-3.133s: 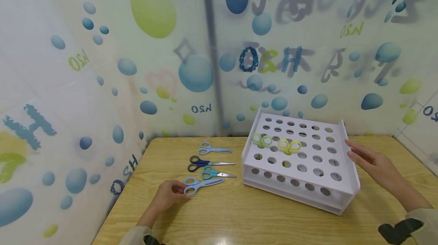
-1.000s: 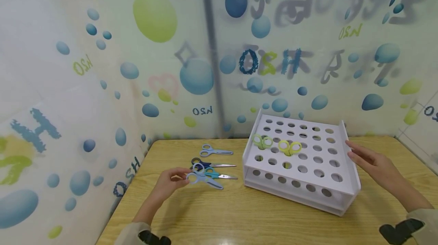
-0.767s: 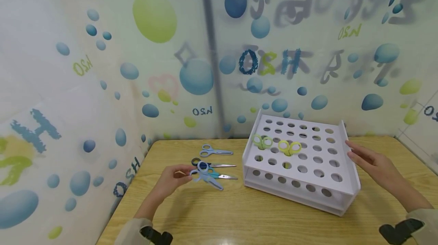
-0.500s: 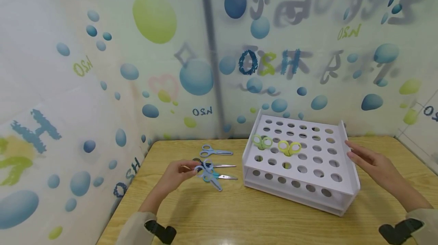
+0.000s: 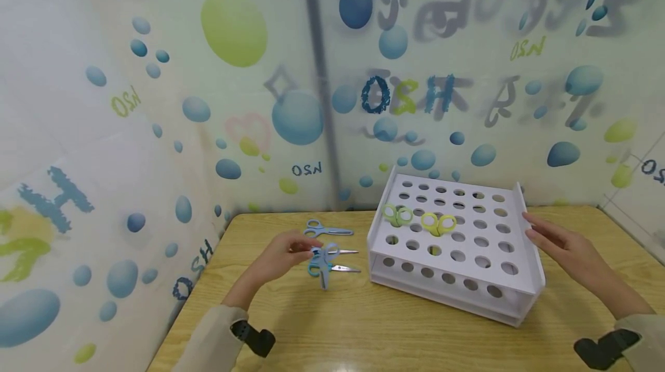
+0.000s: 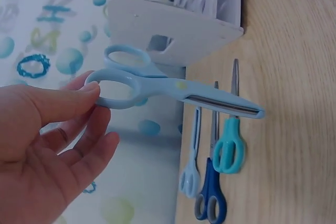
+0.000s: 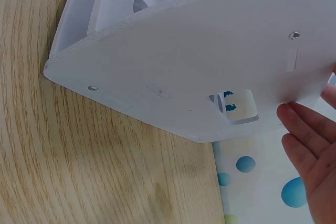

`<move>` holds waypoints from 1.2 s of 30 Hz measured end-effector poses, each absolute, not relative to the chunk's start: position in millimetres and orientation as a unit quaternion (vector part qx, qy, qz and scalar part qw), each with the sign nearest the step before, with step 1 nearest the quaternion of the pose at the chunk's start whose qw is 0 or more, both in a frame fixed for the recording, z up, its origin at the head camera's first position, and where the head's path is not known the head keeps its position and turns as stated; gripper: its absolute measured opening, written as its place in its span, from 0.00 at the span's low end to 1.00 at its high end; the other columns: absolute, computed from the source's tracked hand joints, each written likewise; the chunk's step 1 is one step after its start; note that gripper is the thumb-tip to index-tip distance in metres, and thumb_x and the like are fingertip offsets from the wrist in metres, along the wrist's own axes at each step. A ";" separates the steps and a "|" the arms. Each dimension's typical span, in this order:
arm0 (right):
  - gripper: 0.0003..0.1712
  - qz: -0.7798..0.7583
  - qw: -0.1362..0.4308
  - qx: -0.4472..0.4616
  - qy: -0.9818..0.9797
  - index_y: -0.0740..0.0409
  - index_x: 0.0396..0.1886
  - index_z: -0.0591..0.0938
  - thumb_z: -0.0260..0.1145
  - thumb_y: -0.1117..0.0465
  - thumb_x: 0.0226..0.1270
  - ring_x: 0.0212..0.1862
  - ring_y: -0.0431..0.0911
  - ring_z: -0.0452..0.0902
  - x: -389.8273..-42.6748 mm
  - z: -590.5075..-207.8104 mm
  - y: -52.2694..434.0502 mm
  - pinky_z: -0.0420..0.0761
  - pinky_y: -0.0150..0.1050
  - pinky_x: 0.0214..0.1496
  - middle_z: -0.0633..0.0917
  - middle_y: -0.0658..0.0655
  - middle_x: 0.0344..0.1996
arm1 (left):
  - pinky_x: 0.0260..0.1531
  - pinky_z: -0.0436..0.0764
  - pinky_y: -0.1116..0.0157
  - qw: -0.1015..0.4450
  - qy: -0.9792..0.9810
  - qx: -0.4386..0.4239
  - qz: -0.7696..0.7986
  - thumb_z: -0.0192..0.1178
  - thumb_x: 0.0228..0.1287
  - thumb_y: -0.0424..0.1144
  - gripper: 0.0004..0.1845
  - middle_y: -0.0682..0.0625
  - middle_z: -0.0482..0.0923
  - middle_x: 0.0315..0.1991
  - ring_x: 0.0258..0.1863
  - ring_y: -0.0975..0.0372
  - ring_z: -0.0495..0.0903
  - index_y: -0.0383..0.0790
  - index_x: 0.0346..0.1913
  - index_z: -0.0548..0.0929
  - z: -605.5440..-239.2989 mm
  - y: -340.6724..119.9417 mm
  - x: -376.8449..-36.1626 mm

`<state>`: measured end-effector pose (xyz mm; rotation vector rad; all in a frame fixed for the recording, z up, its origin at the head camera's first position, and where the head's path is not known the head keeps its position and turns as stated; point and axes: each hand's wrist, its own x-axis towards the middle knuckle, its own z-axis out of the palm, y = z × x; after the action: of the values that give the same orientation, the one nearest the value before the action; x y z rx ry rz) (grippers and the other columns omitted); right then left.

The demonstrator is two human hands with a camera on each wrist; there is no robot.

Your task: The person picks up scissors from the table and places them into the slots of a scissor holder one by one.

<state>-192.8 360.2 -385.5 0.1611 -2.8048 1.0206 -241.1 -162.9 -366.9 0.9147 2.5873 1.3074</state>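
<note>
My left hand (image 5: 284, 255) pinches light blue scissors (image 6: 157, 85) by one finger loop, between thumb and forefinger. In the head view their closed blades point down, raised above the table. Below them lie teal scissors (image 6: 229, 148), dark blue scissors (image 6: 211, 187) and a second light blue pair (image 5: 328, 231). On the right stands a white rack (image 5: 441, 256) with rows of round holes. Green scissors (image 5: 397, 215) and yellow scissors (image 5: 439, 223) stand in its holes, handles up. Fairly straight fingers of my right hand (image 5: 566, 248) touch the rack's right side panel (image 7: 184, 66).
A wood-grain table (image 5: 332, 326) carries everything. Behind and to the left hangs a curtain (image 5: 249, 100) printed with bubbles and letters. The rack's side panel has a rectangular cutout near my right fingertips.
My left hand has picked the nearest light blue scissors off the table, carried them up and to the right, and swung the blades downward. The right hand has stayed at the rack.
</note>
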 end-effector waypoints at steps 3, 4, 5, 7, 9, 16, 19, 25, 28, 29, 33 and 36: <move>0.33 0.341 0.077 0.054 -0.935 0.66 0.67 0.59 0.50 0.50 0.71 0.55 0.72 0.62 -193.3 -385.7 360.0 0.78 0.42 0.42 0.64 0.76 0.60 | 0.38 0.76 0.66 0.065 0.849 0.312 0.422 0.56 0.62 0.27 0.12 0.41 0.77 0.41 0.39 0.58 0.75 0.32 0.48 0.81 -359.5 -157.6 -238.7; 0.33 0.342 0.077 0.054 -0.935 0.66 0.67 0.59 0.50 0.50 0.71 0.55 0.72 0.62 -193.3 -385.8 360.2 0.78 0.40 0.41 0.64 0.76 0.60 | 0.38 0.76 0.66 0.069 0.850 0.313 0.418 0.56 0.62 0.27 0.12 0.41 0.77 0.41 0.39 0.58 0.75 0.32 0.48 0.81 -357.0 -155.4 -237.8; 0.33 0.344 0.077 0.056 -0.934 0.67 0.67 0.59 0.50 0.50 0.71 0.55 0.72 0.62 -193.1 -385.8 360.6 0.78 0.43 0.42 0.63 0.77 0.60 | 0.38 0.76 0.65 0.071 0.853 0.314 0.411 0.56 0.62 0.26 0.12 0.41 0.77 0.41 0.38 0.58 0.75 0.31 0.47 0.81 -354.2 -152.7 -236.7; 0.33 0.339 0.080 0.055 -0.936 0.67 0.67 0.59 0.50 0.50 0.71 0.54 0.72 0.63 -193.2 -385.8 361.1 0.79 0.41 0.40 0.64 0.76 0.60 | 0.37 0.76 0.66 0.074 0.855 0.320 0.402 0.55 0.62 0.26 0.12 0.44 0.77 0.40 0.37 0.59 0.75 0.32 0.47 0.81 -347.9 -148.5 -233.9; 0.33 0.339 0.080 0.056 -0.936 0.67 0.67 0.59 0.50 0.50 0.71 0.54 0.72 0.62 -193.4 -385.7 361.1 0.77 0.47 0.42 0.64 0.76 0.60 | 0.37 0.76 0.65 0.079 0.854 0.325 0.398 0.55 0.62 0.26 0.12 0.45 0.77 0.39 0.37 0.59 0.74 0.32 0.48 0.81 -338.4 -142.9 -228.7; 0.34 0.343 0.075 0.052 -0.935 0.67 0.67 0.59 0.50 0.49 0.71 0.55 0.72 0.62 -193.3 -385.0 360.7 0.74 0.26 0.37 0.63 0.76 0.60 | 0.37 0.77 0.66 0.073 0.847 0.368 0.377 0.56 0.62 0.29 0.12 0.50 0.75 0.35 0.34 0.61 0.74 0.36 0.48 0.81 -321.3 -127.6 -228.0; 0.34 0.342 0.074 0.052 -0.935 0.67 0.67 0.59 0.50 0.49 0.71 0.55 0.72 0.62 -193.1 -384.8 361.3 0.78 0.36 0.39 0.64 0.76 0.60 | 0.35 0.77 0.66 0.076 0.843 0.374 0.378 0.56 0.63 0.29 0.13 0.50 0.76 0.36 0.34 0.60 0.75 0.37 0.49 0.81 -313.4 -119.9 -227.2; 0.34 0.343 0.072 0.053 -0.935 0.67 0.67 0.59 0.50 0.49 0.71 0.55 0.72 0.62 -193.4 -385.8 362.5 0.78 0.37 0.39 0.63 0.75 0.60 | 0.38 0.76 0.66 0.059 0.839 0.390 0.375 0.56 0.63 0.31 0.12 0.52 0.73 0.35 0.36 0.63 0.73 0.39 0.48 0.82 -299.4 -104.8 -228.2; 0.34 0.344 0.071 0.054 -0.935 0.67 0.67 0.59 0.50 0.49 0.71 0.55 0.72 0.62 -193.3 -385.8 362.6 0.78 0.36 0.39 0.63 0.75 0.60 | 0.37 0.76 0.67 0.048 0.839 0.395 0.371 0.57 0.63 0.31 0.11 0.53 0.72 0.33 0.34 0.63 0.72 0.40 0.48 0.82 -294.7 -97.5 -230.9; 0.34 0.345 0.071 0.054 -0.934 0.67 0.67 0.59 0.50 0.49 0.71 0.55 0.72 0.62 -193.3 -385.8 362.7 0.78 0.35 0.39 0.63 0.75 0.60 | 0.37 0.76 0.67 0.045 0.838 0.397 0.372 0.56 0.63 0.31 0.11 0.53 0.72 0.33 0.34 0.63 0.72 0.40 0.47 0.82 -293.0 -95.0 -231.8; 0.33 0.346 0.074 0.056 -0.934 0.67 0.67 0.59 0.51 0.50 0.71 0.54 0.71 0.62 -193.2 -386.1 363.0 0.69 0.19 0.34 0.63 0.75 0.60 | 0.36 0.75 0.67 0.037 0.829 0.408 0.380 0.56 0.63 0.30 0.12 0.53 0.72 0.33 0.35 0.62 0.71 0.38 0.48 0.82 -286.0 -85.2 -236.1; 0.33 0.347 0.076 0.057 -0.933 0.67 0.67 0.59 0.51 0.50 0.71 0.54 0.71 0.62 -193.0 -386.2 362.8 0.71 0.21 0.35 0.64 0.75 0.60 | 0.36 0.75 0.67 0.032 0.822 0.418 0.385 0.56 0.63 0.30 0.12 0.52 0.73 0.34 0.35 0.62 0.70 0.36 0.49 0.81 -281.1 -78.2 -240.6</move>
<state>-193.0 362.8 -386.2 0.1711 -2.7972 1.0395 -240.6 -78.2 -281.1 1.2862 2.5325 1.1865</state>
